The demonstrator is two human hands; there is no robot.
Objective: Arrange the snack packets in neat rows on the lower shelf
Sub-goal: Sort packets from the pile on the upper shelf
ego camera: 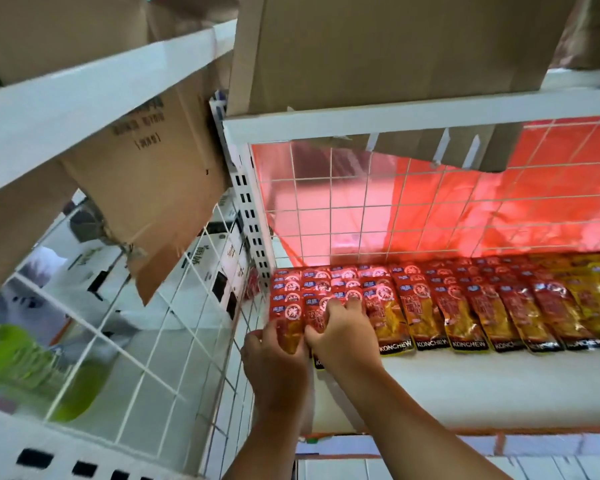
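Observation:
Red and yellow snack packets [465, 306] lie in overlapping rows along the back of the white lower shelf [465, 386], printed ends toward me. At the shelf's left end my left hand [274, 362] grips the leftmost packet [286, 327] from its left side, thumb over its lower part. Beside it, my right hand [343, 334] lies on the neighbouring stack of packets [321, 299], fingers curled over their tops and thumb against the leftmost packet. The lower ends of those packets are hidden under my hands.
A white wire grid [378, 209] backs the shelf, with red sheeting behind it. Another wire grid panel [146, 341] closes the left side. Cardboard boxes [395, 46] sit on the upper shelf; a box flap [447, 150] hangs down. A green object [32, 368] lies lower left.

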